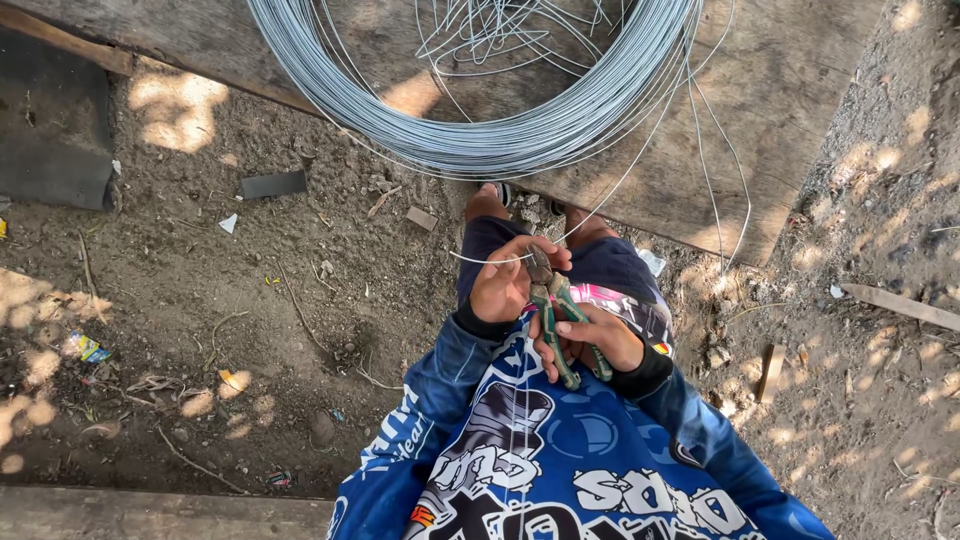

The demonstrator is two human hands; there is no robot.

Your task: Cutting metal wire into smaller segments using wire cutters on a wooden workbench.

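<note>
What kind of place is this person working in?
Likely an outdoor work yard or building site. The ground is bare dirt strewn with scraps, a big coil of steel wire lies on a weathered wooden board, and the right hand holds green-handled pliers against a wire strand.

Silver-grey wire coil [480, 130] on weathered brown-grey board [790, 110]. Green-handled pliers [565, 325]. Blue long-sleeved shirt [560, 460] printed with white and black graphics. Dark navy shorts [610, 265]. Dusty brown dirt ground [250, 300], sun-dappled.
</note>
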